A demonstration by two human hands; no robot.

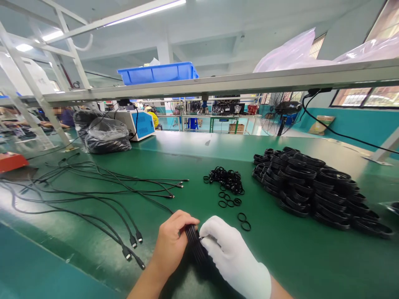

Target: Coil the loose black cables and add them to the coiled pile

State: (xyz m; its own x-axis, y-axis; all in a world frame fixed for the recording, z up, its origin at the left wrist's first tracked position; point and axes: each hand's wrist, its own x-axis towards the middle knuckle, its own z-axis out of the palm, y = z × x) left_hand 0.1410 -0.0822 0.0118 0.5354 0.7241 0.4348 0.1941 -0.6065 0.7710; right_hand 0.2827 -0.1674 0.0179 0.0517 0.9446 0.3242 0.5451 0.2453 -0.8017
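Left hand [173, 234]: bare, its grip closed around a coiled black cable bundle [192, 236], with the thumb and fingers near the upper end of the coil.
Right hand [227, 249]: in a white glove, its grip narrow, thumb and fingertips pinched against the bundle's right side; a small dark bit showed at the fingertips, too small to identify.
Cable bundle: held between both hands low over the near edge of the view, its strands lying side by side; the lower part was in shadow.
Loose cables [124, 192]: stretched over the left part of the table [187, 160], some connectors pointing towards the hands; one cable ran up and left from behind the left hand.
Black rings [226, 179]: heaped beyond the hands, with several loose ones spread nearer and a pair lying touching, just beyond the gloved hand.
Coil pile [305, 187]: many wound black cables, stacked on the right side of the table.
Far edge: a blue and white machine [145, 124] stood beside a plastic bag [107, 135] with dark contents.
Overhead: a blue bin [158, 74] sat on a shelf [224, 85].
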